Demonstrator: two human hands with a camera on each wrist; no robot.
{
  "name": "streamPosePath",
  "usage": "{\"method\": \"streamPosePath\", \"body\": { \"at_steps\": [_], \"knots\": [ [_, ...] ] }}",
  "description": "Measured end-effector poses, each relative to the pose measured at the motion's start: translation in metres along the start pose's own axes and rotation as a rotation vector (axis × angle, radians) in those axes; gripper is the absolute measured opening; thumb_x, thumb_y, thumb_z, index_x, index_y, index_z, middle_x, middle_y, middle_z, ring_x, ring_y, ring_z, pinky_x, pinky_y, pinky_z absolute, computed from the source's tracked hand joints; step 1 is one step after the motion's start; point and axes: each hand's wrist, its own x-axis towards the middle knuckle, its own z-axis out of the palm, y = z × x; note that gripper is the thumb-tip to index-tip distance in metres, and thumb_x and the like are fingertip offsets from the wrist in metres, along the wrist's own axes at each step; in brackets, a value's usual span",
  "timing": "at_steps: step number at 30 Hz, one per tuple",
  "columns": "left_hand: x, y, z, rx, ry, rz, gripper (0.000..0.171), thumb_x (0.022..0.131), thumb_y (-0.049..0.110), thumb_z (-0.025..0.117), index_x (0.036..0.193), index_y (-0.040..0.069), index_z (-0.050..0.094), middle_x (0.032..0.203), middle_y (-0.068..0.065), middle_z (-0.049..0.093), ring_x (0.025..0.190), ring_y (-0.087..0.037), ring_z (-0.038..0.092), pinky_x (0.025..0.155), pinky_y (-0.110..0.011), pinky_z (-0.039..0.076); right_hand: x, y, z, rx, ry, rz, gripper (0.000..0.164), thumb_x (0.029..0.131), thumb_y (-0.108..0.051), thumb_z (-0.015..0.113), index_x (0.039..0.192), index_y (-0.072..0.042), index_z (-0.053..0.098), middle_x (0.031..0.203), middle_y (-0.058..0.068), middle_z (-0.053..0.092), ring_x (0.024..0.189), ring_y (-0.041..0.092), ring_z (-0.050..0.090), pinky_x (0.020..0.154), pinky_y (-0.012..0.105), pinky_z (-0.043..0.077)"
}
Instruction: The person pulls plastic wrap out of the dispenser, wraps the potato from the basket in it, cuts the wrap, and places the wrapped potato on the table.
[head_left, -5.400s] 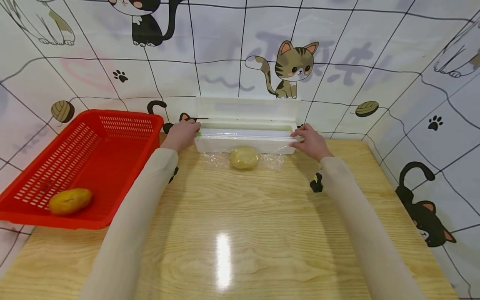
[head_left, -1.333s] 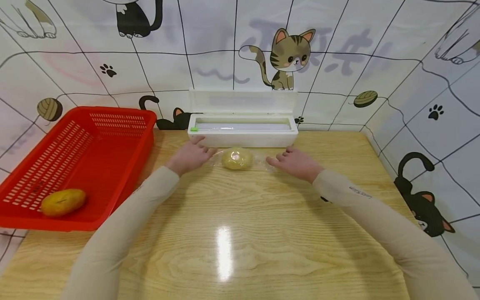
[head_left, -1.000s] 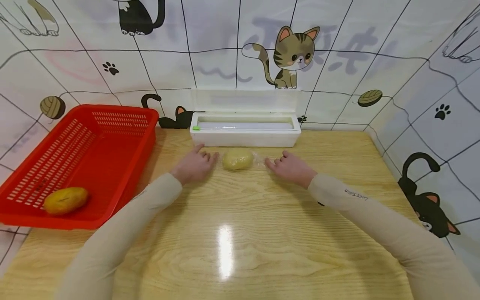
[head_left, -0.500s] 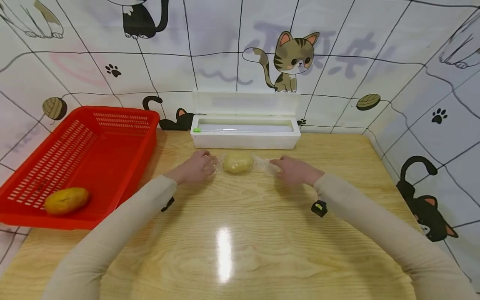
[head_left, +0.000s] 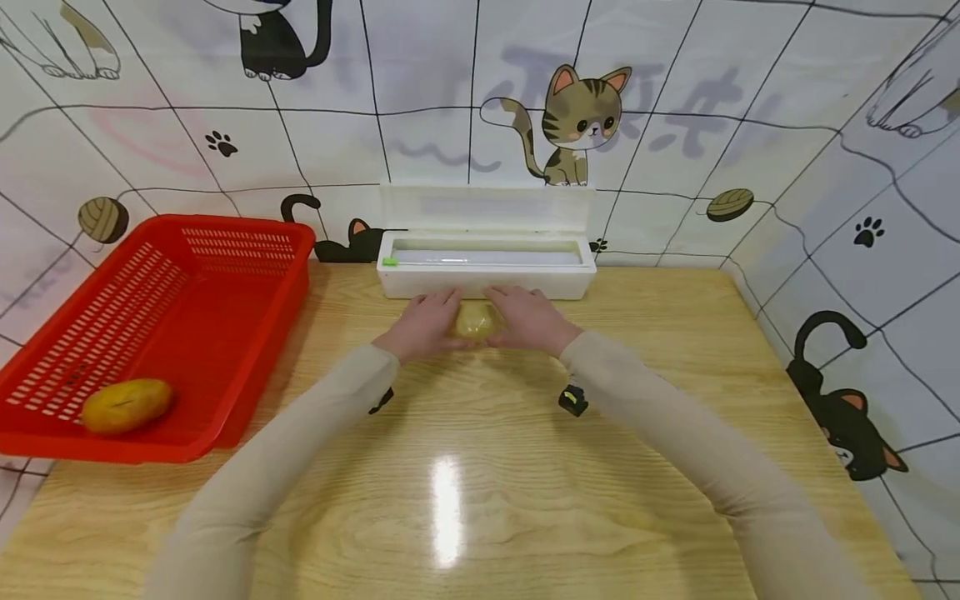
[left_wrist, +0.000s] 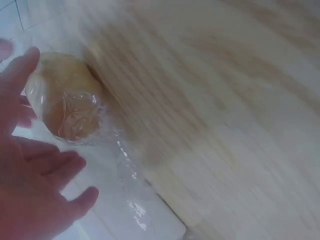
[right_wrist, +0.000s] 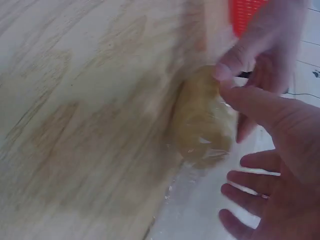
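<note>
A pale yellow, potato-like thing (head_left: 476,320) lies on the table under clear cling film, just in front of a white box (head_left: 487,283). My left hand (head_left: 422,327) flanks it on the left, my right hand (head_left: 534,321) on the right. In the left wrist view, the left hand's fingers are spread beside the wrapped thing (left_wrist: 67,95), over the box. From the right wrist, the right thumb reaches the near end of the wrapped thing (right_wrist: 202,122), while the other fingers stretch out loosely. Loose cling film (right_wrist: 185,195) trails from it.
Inside the box, whose lid (head_left: 487,207) stands raised against the wall, lies a roll of film (head_left: 487,257). A red basket (head_left: 217,333) at the left holds a yellow-orange, mango-like fruit (head_left: 127,406). The cat-patterned wall (head_left: 435,142) closes off the back.
Both hands went from the open box to the film ends beside the wrapped thing, then closed inward to its sides. The film spread beside it has drawn in; basket and box have stayed put.
</note>
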Motion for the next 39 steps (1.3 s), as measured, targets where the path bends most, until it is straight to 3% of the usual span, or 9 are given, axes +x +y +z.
{"method": "streamPosePath", "body": {
  "at_steps": [5,11,15,20,23,27,31,35,39],
  "knots": [
    [0.007,0.005,-0.001,-0.052,-0.051,0.021,0.076,0.088,0.039,0.070,0.148,0.007,0.035,0.147,-0.011,0.041,0.134,-0.026,0.037,0.109,-0.052,0.022,0.010,0.000,0.018,-0.094,0.064,-0.054,0.063,0.083,-0.035,0.077,0.136,-0.011,0.052,0.129,0.008,0.060,0.116,0.026,0.056,0.099,0.051,0.034],
    [0.007,0.006,-0.006,-0.028,-0.075,0.056,0.068,0.086,0.037,0.074,0.139,0.009,0.044,0.136,-0.009,0.052,0.130,-0.028,0.040,0.109,-0.060,0.013,0.004,-0.001,0.023,-0.164,0.140,-0.107,0.050,0.081,-0.041,0.077,0.116,-0.008,0.063,0.107,0.004,0.069,0.098,0.022,0.064,0.095,0.045,0.038],
    [0.006,0.009,-0.009,-0.045,-0.122,0.077,0.072,0.083,0.032,0.077,0.142,0.009,0.042,0.138,-0.008,0.049,0.133,-0.029,0.034,0.108,-0.062,0.011,-0.007,0.002,0.024,-0.051,0.118,-0.111,0.061,0.080,-0.044,0.077,0.122,-0.004,0.060,0.116,0.009,0.065,0.105,0.027,0.061,0.094,0.043,0.043],
    [0.004,0.013,-0.008,-0.012,-0.144,0.112,0.090,0.082,0.030,0.079,0.150,0.006,0.028,0.145,-0.012,0.039,0.136,-0.032,0.027,0.107,-0.061,0.017,-0.022,0.006,0.025,0.225,0.069,-0.009,0.079,0.077,-0.043,0.080,0.136,0.000,0.049,0.131,0.016,0.054,0.115,0.031,0.055,0.096,0.043,0.044],
    [0.002,0.015,-0.007,-0.004,-0.126,0.135,0.084,0.082,0.028,0.079,0.149,0.008,0.033,0.145,-0.015,0.034,0.135,-0.034,0.024,0.105,-0.060,0.017,-0.026,0.004,0.029,0.300,0.050,0.042,0.074,0.079,-0.036,0.080,0.133,0.002,0.047,0.125,0.018,0.056,0.110,0.032,0.057,0.092,0.044,0.047],
    [-0.004,0.018,-0.009,0.022,-0.055,0.107,0.082,0.081,0.031,0.080,0.148,0.011,0.036,0.142,-0.016,0.029,0.129,-0.037,0.023,0.099,-0.057,0.021,-0.030,-0.003,0.037,0.280,0.095,0.049,0.061,0.080,-0.024,0.079,0.125,0.004,0.049,0.114,0.018,0.062,0.101,0.031,0.062,0.084,0.042,0.051],
    [-0.014,0.021,-0.013,0.021,0.045,0.088,0.080,0.078,0.027,0.083,0.145,0.010,0.042,0.127,-0.014,0.035,0.113,-0.032,0.034,0.088,-0.046,0.032,-0.036,-0.009,0.039,0.244,0.121,0.052,0.060,0.082,-0.027,0.078,0.127,0.003,0.051,0.114,0.017,0.062,0.099,0.030,0.063,0.079,0.042,0.052],
    [-0.022,0.022,-0.014,-0.058,0.098,0.146,0.064,0.079,0.012,0.081,0.136,0.006,0.052,0.116,-0.015,0.039,0.099,-0.028,0.042,0.080,-0.035,0.045,-0.043,-0.012,0.035,0.235,0.106,0.083,0.064,0.084,-0.037,0.075,0.129,0.001,0.051,0.114,0.016,0.063,0.097,0.029,0.063,0.076,0.043,0.053],
    [-0.023,0.019,-0.013,-0.160,0.077,0.170,0.049,0.083,0.000,0.073,0.128,0.003,0.056,0.120,-0.021,0.040,0.100,-0.031,0.048,0.083,-0.037,0.049,-0.044,-0.013,0.034,0.294,0.034,0.136,0.064,0.085,-0.042,0.072,0.124,0.004,0.052,0.098,0.012,0.064,0.082,0.023,0.062,0.068,0.037,0.051]
  ]
}}
